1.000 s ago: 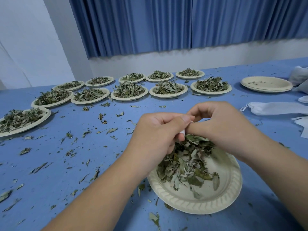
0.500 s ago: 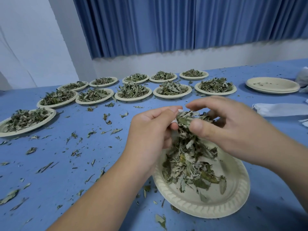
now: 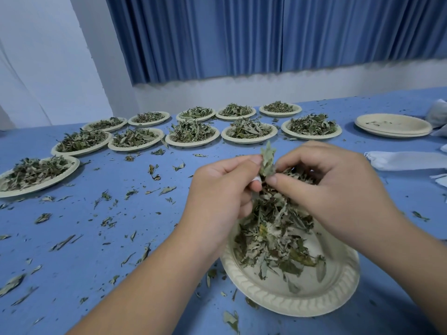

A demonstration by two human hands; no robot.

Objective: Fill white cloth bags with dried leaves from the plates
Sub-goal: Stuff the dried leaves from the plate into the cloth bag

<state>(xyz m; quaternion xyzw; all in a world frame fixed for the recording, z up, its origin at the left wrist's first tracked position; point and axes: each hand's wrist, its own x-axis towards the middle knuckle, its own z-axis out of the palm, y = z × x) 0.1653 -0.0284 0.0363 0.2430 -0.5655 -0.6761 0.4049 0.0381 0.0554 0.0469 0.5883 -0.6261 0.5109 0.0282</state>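
The left hand [image 3: 222, 189] pinches the white cloth bag [image 3: 256, 184] above the plate [image 3: 338, 293]; only a white sliver of the bag shows. The right hand [image 3: 333, 187] pinches a tuft of dried leaves [image 3: 268, 160] — long axis upright — touching the bag's right side, so the opening probably lies just left and below.

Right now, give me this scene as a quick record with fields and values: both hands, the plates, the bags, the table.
left hand: pinches a bit of white cloth, mostly hidden, probably a bag's mouth
right hand: pinches a leaf clump above the near plate
near plate: partly covered with dried leaves
full plates: eleven, in rows across the far side
empty plates: stacked, far right
spare bags: lying flat, right of the hands
table: blue, strewn with loose leaf bits
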